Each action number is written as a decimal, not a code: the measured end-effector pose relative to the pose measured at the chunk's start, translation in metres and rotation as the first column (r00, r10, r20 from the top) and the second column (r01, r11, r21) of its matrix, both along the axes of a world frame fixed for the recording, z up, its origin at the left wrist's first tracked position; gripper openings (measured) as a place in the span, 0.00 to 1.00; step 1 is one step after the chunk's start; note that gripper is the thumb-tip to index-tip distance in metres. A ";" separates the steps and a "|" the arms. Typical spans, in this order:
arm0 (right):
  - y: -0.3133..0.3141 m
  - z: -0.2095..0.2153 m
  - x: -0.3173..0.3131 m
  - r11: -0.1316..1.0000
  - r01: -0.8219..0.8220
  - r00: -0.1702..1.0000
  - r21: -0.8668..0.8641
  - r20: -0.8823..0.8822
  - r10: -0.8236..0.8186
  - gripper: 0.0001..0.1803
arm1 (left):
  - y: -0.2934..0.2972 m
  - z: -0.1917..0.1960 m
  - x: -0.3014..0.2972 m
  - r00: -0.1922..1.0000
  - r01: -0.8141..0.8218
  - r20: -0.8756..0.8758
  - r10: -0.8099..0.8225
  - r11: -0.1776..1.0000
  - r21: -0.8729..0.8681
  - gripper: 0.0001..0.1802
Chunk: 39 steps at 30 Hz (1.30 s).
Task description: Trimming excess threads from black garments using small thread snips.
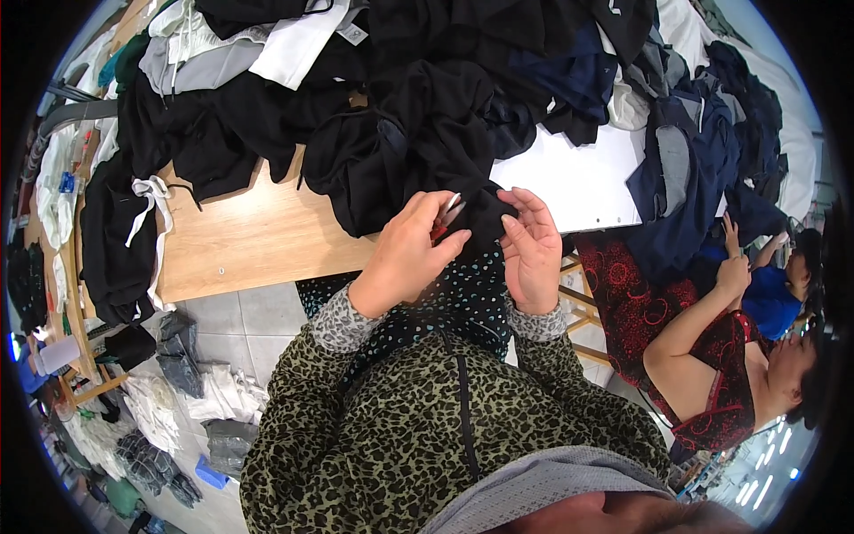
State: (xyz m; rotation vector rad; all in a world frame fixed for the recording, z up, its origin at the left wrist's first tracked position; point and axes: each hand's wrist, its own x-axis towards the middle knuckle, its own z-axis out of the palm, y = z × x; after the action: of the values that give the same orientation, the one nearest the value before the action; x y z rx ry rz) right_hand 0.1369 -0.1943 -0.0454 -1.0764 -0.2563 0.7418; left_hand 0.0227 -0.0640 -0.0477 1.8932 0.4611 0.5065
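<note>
Bare wood of the surface (258,236) lies open to the left of the hands, and a white sheet (578,182) lies bare to their right. The heap of dark clothes (427,98) blocks the far side. A seated person (729,356), probably within reach, crowds the right.

Both forearms rise from the lower centre of the frame in leopard-print sleeves. The left hand (405,254) curls, thumb and fingers pinched together. The right hand (532,249) faces it, fingers half-bent, close beside.
</note>
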 end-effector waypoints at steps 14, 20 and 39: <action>0.003 0.004 -0.009 1.000 0.026 0.991 -0.014 0.128 -0.024 0.25 | -0.011 0.007 -0.002 0.982 0.149 -0.127 -0.141 0.987 0.059 0.26; 0.003 0.005 -0.011 0.998 0.039 0.978 -0.046 0.209 -0.028 0.25 | -0.014 0.008 0.002 0.983 0.145 -0.124 -0.136 0.987 0.064 0.25; 0.002 0.001 -0.011 0.992 0.086 0.931 -0.089 0.361 -0.049 0.26 | -0.015 0.010 0.002 0.978 0.154 -0.149 -0.146 0.987 0.048 0.24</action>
State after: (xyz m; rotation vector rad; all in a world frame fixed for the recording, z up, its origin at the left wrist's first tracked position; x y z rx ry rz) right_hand 0.1255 -0.1923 -0.0445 -1.3123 -0.4946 0.4956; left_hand 0.0247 -0.0789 -0.0379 2.0126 0.3973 0.2868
